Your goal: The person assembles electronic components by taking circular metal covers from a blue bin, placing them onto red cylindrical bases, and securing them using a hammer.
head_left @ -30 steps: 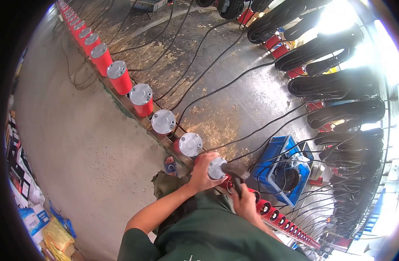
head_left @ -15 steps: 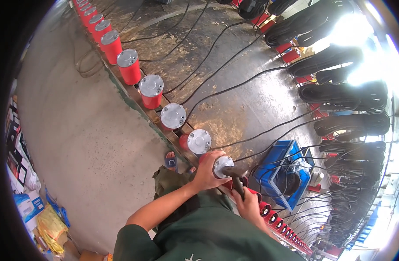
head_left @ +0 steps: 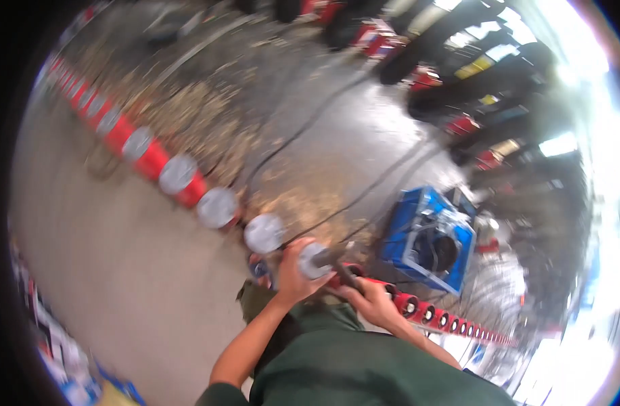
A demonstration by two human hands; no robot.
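- The left hand (head_left: 294,279) is curled around the top of a silver-capped cylinder (head_left: 310,268), thumb on the near side and fingers on the far side, probably to keep it steady while leaving the cap's upper face exposed.
- The right hand (head_left: 369,302) is closed around the handle of a hammer (head_left: 349,276), whose dark head lies over the cap's right part; blur hides whether metal meets metal. The handle slants away from the cap, which seems to keep the knuckles clear of the left hand.
- The hands are apart, one on each side of the cap, joined only by the tool and the work. The cylinder sits in a long diagonal row, just in front of the body, likely for easy reach.
- Up and to the left, red cylinders (head_left: 151,162) carry silver caps; down and to the right, open red cylinders (head_left: 407,304) show dark mouths, so the hands sit where the two kinds meet.
- Beyond the row, a blue crate (head_left: 399,237) holds a black coil (head_left: 445,252), apparently within arm's reach.
- Farther right, black cable bundles (head_left: 452,40) are gathered, presumably to keep slack off the floor (head_left: 141,243).
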